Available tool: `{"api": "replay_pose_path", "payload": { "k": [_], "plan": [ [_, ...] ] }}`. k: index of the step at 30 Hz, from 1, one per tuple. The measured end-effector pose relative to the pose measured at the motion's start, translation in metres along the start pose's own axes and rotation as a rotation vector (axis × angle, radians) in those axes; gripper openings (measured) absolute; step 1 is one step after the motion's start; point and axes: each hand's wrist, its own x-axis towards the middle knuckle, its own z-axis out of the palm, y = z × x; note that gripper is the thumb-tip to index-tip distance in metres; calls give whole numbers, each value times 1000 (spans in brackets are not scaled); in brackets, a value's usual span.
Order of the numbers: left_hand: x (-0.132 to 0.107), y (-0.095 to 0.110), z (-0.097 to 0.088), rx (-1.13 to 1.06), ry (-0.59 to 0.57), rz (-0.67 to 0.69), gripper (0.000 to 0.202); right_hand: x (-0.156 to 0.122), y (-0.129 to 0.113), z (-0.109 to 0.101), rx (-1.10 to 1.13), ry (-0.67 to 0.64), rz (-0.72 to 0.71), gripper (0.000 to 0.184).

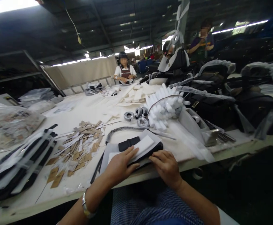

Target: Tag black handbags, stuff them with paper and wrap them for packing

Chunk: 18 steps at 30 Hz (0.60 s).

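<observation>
A black bag (158,147) lies flat at the table's front edge, with white sheet padding (146,144) and a black strap piece (128,143) on top. Its wrapped handle (120,128) curves out behind it. My left hand (121,164) rests on the padding with its fingers stretched out and the thumb apart. At the near right edge of the bag, my right hand (166,165) has its fingers bent together on the rim. What lies under those fingertips is partly hidden.
Brown paper tags (80,153) are strewn to the left, beside wrapped black straps (26,164). Behind the bag are rolled straps (136,115), a bundle of white foam tubes (164,106) and a tape dispenser (197,125). Black bags (211,106) crowd the right. A co-worker (125,70) sits across.
</observation>
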Motion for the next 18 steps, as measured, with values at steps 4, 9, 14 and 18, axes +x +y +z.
{"api": "replay_pose_path", "payload": {
  "k": [4, 9, 14, 18],
  "plan": [
    [-6, 3, 14, 43, 88, -1, 79, -1, -2, 6, 7, 21, -16, 28],
    [-11, 0, 38, 136, 209, 48, 71, -8, 7, -2, 49, 36, -103, 34],
    [-12, 0, 49, 211, 268, 77, 56, 9, 11, -29, 28, -56, -243, 53],
    [-12, 8, 51, 264, 224, 45, 51, 32, 27, -25, -45, -218, -379, 51]
  ]
}}
